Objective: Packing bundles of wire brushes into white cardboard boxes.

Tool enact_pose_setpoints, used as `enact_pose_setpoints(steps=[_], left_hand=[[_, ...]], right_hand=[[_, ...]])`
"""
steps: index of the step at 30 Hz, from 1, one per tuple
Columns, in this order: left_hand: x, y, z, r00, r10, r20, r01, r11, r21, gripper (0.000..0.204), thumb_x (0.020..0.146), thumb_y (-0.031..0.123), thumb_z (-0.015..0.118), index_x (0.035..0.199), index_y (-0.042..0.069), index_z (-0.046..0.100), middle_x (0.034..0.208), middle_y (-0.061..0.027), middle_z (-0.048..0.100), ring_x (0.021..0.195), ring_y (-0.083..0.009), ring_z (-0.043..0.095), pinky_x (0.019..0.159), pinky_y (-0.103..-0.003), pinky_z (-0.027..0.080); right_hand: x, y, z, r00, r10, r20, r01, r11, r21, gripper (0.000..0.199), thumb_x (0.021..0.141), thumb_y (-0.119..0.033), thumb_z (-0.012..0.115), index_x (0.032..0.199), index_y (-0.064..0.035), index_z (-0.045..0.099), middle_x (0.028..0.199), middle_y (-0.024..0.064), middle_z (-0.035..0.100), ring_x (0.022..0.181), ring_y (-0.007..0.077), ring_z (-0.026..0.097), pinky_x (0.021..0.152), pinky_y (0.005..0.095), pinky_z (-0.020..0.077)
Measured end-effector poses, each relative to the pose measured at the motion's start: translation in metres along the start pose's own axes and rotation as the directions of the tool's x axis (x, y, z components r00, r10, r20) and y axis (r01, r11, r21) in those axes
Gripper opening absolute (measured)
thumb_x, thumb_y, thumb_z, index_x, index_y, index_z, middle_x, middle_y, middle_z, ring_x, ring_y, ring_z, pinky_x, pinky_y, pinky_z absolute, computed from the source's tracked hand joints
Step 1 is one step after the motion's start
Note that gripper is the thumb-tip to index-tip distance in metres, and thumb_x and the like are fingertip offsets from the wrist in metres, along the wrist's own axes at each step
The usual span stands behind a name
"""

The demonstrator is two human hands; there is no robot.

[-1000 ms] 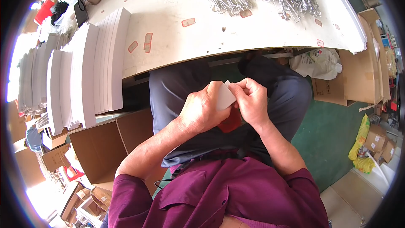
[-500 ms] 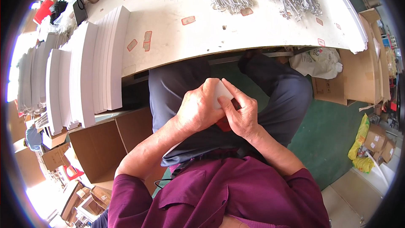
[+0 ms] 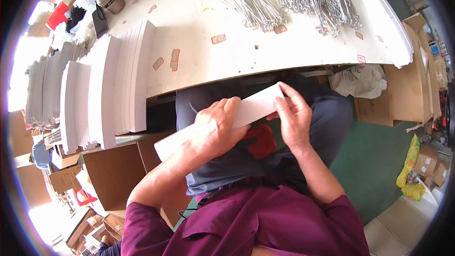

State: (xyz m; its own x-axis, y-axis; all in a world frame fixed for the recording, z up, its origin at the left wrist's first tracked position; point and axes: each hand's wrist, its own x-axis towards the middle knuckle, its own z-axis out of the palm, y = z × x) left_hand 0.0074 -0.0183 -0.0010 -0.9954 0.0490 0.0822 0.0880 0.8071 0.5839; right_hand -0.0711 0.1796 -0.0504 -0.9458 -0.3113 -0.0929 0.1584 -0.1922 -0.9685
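Note:
A long, narrow white cardboard box (image 3: 259,106) lies slantwise over my lap, its right end higher. My left hand (image 3: 215,125) is wrapped round its middle, and part of the box shows again beyond that wrist. At the right end, my right hand (image 3: 294,119) pinches the box between thumb and fingers. Under the box, a red patch (image 3: 260,142) shows between my legs; I cannot make out what it is.
A white table (image 3: 204,66) stands in front. On it are many white boxes (image 3: 102,90) at left, thin wire-handled brushes (image 3: 258,12), more looped wires (image 3: 322,0) and a flask (image 3: 111,1). Open cartons (image 3: 109,170) stand lower left; another carton (image 3: 412,85) is at right.
The white box has swung from mostly hidden between my hands to lying lengthwise across my lap. My right hand has moved right, away from my left. The view has shifted slightly.

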Motion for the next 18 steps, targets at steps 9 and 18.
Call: enact_pose_setpoints(steps=[9,18], left_hand=[[0.053,-0.016,-0.047,0.979,0.204,-0.027,-0.178,0.903,0.391,0.057,0.072,-0.002,0.075,0.126,0.001,0.058,0.120,-0.0205,0.061,0.120,-0.0384,0.055,0.109,-0.049,0.040],[0.075,-0.040,-0.056,0.984,0.177,0.017,-0.165,0.877,0.450,0.052,0.076,-0.005,0.075,0.125,0.003,0.063,0.128,-0.0173,0.061,0.125,-0.0364,0.055,0.110,-0.047,0.042]], right_hand=[[0.014,-0.027,-0.013,0.991,0.032,0.133,-0.023,0.998,-0.065,0.042,0.100,-0.004,0.066,0.141,0.0050,0.056,0.097,0.0114,0.074,0.075,0.0103,0.067,0.066,0.0248,0.0559],[0.028,-0.020,-0.004,0.984,0.053,0.172,-0.042,0.997,-0.070,0.042,0.100,-0.006,0.068,0.138,0.0080,0.056,0.099,0.0112,0.074,0.075,0.0101,0.067,0.066,0.0234,0.0550]])
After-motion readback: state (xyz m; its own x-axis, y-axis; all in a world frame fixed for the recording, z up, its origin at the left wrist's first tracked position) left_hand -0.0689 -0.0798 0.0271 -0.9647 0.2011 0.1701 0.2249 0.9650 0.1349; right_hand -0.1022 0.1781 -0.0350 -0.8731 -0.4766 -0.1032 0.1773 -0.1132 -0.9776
